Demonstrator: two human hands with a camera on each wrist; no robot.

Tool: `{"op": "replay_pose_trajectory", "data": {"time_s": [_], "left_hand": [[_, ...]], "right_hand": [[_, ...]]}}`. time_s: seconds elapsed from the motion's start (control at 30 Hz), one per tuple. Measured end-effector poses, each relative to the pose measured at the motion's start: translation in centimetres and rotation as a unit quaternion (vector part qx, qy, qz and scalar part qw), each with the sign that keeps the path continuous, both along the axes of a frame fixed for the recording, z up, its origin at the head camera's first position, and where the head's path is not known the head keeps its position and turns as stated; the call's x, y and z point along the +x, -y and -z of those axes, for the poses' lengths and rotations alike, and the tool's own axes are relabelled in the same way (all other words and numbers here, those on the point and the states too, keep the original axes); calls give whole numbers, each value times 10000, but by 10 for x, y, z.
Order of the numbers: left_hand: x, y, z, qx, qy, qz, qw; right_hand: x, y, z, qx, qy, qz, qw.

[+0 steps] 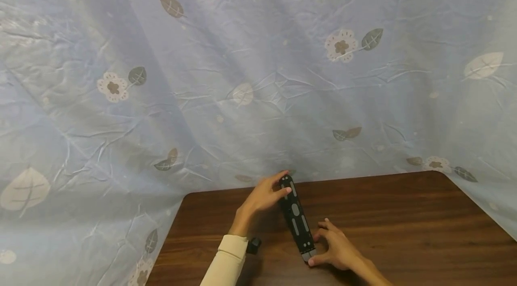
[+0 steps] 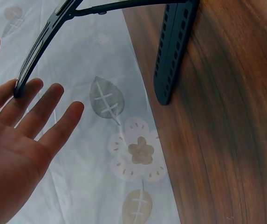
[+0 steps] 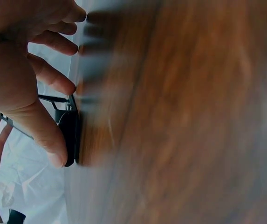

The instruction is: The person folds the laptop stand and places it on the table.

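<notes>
A black folding laptop stand (image 1: 295, 209) with grey pads is propped up on the table, its top plate tilted. My left hand (image 1: 264, 194) holds the plate's upper end, thumb over the padded face and fingers at the far edge. From the left wrist, the fingers of that hand (image 2: 26, 126) show behind the plate's edge, and a thin strut joins the plate to a slotted base (image 2: 174, 53). At the lower end, my right hand (image 1: 337, 245) grips the corner, its thumb on the grey lip (image 1: 308, 255). In the right wrist view, its other fingertips (image 3: 68, 88) hover at or touch the wood; contact is unclear.
The dark wooden table (image 1: 404, 223) has rounded far corners. Behind and to its sides hangs a pale blue curtain (image 1: 242, 133) with leaves and flowers, close to the table's far edge. A small black device (image 1: 253, 245) sits at the left wrist.
</notes>
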State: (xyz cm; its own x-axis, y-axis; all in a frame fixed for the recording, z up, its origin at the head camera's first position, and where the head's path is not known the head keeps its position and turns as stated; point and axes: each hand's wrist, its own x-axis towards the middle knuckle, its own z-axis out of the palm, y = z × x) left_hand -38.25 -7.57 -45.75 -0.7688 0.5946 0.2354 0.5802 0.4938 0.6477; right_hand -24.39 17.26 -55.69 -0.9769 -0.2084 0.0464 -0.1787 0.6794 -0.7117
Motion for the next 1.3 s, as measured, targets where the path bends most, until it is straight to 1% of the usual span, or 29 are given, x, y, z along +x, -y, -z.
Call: {"op": "replay_pose_trajectory", "data": {"time_s": [0.17, 0.33, 0.57, 0.67, 0.8, 0.97, 1.17, 1.3], "left_hand": [[3, 4, 2, -70, -226, -97, 9997], [9, 7, 3, -117, -311, -177, 9993], [20, 14, 1, -52, -221, -262, 9994], [23, 18, 0, -68, -224, -279, 9993], [28, 23, 0, -126, -290, -340, 9989], [33, 29, 1, -84, -390, -446, 9982], [41, 34, 3, 91, -441, -633, 9970], [47, 39, 3, 176, -352, -794, 9961]], "right_hand": [[-1, -4, 0, -26, 53, -3, 10000], [-2, -9, 2, -28, 58, -73, 10000], [-4, -14, -2, -7, 23, -251, 9997], [-5, -16, -2, -20, 80, -270, 9996], [-5, -20, -2, -65, 181, -275, 9994], [-7, -24, -3, -10, 138, -246, 9996], [-11, -29, -1, 77, 150, -189, 9997], [-13, -29, -5, 148, 68, -253, 9995]]}}
